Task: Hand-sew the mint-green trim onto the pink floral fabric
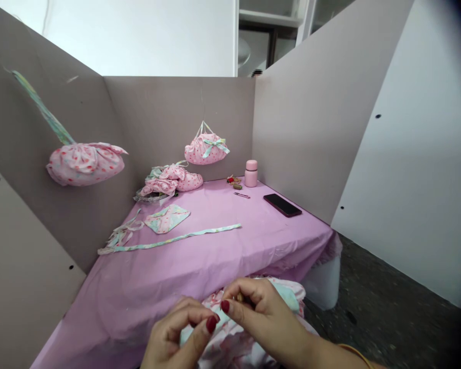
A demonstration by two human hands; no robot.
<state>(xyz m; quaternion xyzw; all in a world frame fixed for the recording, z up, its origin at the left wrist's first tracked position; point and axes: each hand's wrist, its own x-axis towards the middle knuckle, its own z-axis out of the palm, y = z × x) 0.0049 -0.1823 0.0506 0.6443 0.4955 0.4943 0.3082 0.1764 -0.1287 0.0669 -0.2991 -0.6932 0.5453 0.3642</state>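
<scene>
My left hand (179, 335) is closed in a pinch, its thumb and index fingertip pressed together. Just to its right, my right hand (263, 312) is pinched as well, with a small gold-brown bit showing among the bent fingers. Whatever is between the fingertips of either hand is too small to make out. Beneath both hands lies a bunched pink, white and mint fabric piece (230, 341), partly covered by them, at the table's front edge.
A purple cloth covers the table (215, 261). On it lie a mint strap (188, 236), a folded fabric piece (168, 219), a fabric pile (169, 182), small snips (242, 195), a phone (283, 205) and a pink bottle (251, 174). Two pouches hang at the panels.
</scene>
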